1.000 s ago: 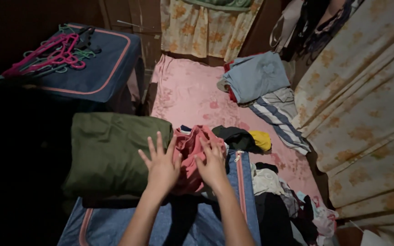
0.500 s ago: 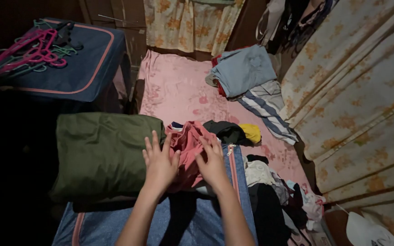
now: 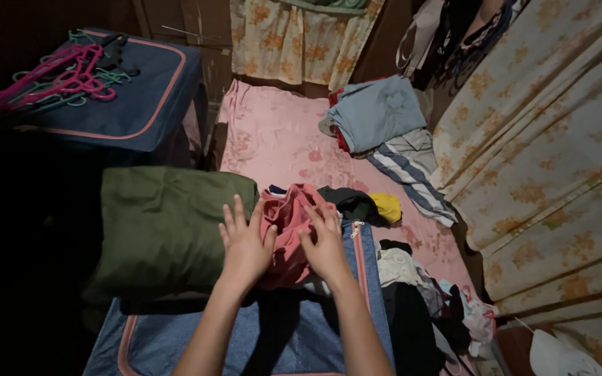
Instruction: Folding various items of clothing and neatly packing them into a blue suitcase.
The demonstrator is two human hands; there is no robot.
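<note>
A crumpled pink-red garment [image 3: 288, 217] lies on top of a blue fabric storage box [image 3: 294, 334] with pink trim. My left hand [image 3: 244, 241] rests flat on the garment's left side, fingers spread. My right hand [image 3: 325, 241] presses on its right side, fingers spread too. A folded olive-green cloth [image 3: 165, 226] sits directly left of my left hand on the same box. Dark and yellow clothes [image 3: 371, 204] lie just beyond the garment.
A second blue storage box [image 3: 144, 104] at the far left carries pink and green hangers [image 3: 60, 76]. Folded blue and striped clothes [image 3: 384, 125] lie on the pink floral sheet [image 3: 273, 139]. Loose clothes [image 3: 426, 299] pile at the right, beside a floral curtain [image 3: 559, 160].
Both hands stay pressed on the pink-red garment with little shift. The view has moved slightly, so the scene sits a bit differently in frame.
</note>
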